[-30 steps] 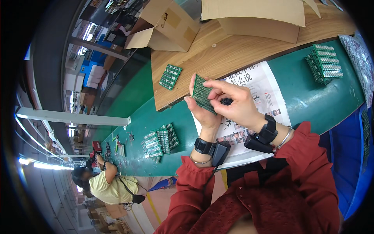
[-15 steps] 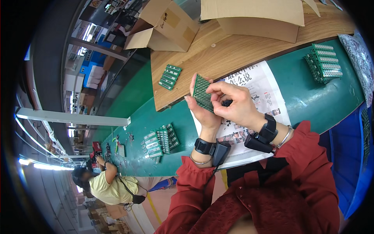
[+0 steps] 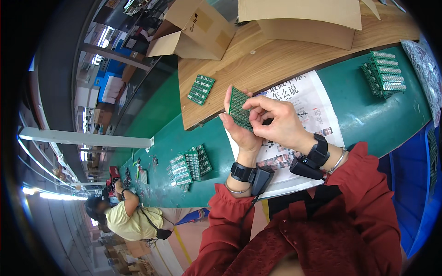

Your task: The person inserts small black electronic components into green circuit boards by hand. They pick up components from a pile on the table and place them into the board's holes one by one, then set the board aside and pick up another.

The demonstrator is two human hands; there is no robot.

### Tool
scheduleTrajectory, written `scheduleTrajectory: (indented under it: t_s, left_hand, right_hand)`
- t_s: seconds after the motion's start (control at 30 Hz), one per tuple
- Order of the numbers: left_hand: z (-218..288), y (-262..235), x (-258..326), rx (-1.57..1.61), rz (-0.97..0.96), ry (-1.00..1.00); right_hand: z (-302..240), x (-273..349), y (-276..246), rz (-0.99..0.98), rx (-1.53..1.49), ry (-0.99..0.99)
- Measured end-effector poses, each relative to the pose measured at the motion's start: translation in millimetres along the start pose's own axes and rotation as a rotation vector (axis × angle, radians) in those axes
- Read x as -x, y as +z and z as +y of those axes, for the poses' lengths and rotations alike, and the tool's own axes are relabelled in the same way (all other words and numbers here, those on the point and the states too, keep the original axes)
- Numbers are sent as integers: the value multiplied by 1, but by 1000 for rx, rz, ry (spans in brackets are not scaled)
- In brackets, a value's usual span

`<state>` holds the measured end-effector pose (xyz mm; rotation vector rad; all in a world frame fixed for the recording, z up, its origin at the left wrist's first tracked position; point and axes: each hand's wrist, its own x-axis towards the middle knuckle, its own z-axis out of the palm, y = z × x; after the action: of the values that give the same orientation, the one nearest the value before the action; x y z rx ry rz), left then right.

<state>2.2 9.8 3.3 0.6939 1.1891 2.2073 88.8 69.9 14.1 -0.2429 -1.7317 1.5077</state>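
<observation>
My left hand [image 3: 240, 135] holds a green circuit board panel [image 3: 239, 108] tilted up, with the palm and fingers behind it. My right hand [image 3: 279, 120] is pinched at the panel's right edge, its fingertips against the face. Whatever sits between those fingertips is too small or hidden to make out. Beneath both hands a printed newspaper [image 3: 317, 108] lies on the green table mat, with small dark pieces [image 3: 268, 149] scattered on it.
One circuit board panel [image 3: 201, 89] lies on the wooden board [image 3: 258, 60]. Panel stacks stand at left [image 3: 189, 165] and right [image 3: 383, 75]. Cardboard boxes [image 3: 202, 32] are behind, a bubble-wrap bag [image 3: 421, 76] and blue bin [image 3: 410, 193] at right. A person in yellow [image 3: 131, 221] works at far left.
My right fingers have shifted slightly against the panel, and the dark cluster seen beside them before is now mostly out of sight. The left hand and panel stay nearly still.
</observation>
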Motion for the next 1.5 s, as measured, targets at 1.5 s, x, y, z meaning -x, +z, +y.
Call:
scheduleTrajectory:
  t_s: [1.5]
  left_hand:
    - [3, -8, -11, 296, 134, -44]
  right_hand:
    - [3, 1, 3, -27, 28, 21]
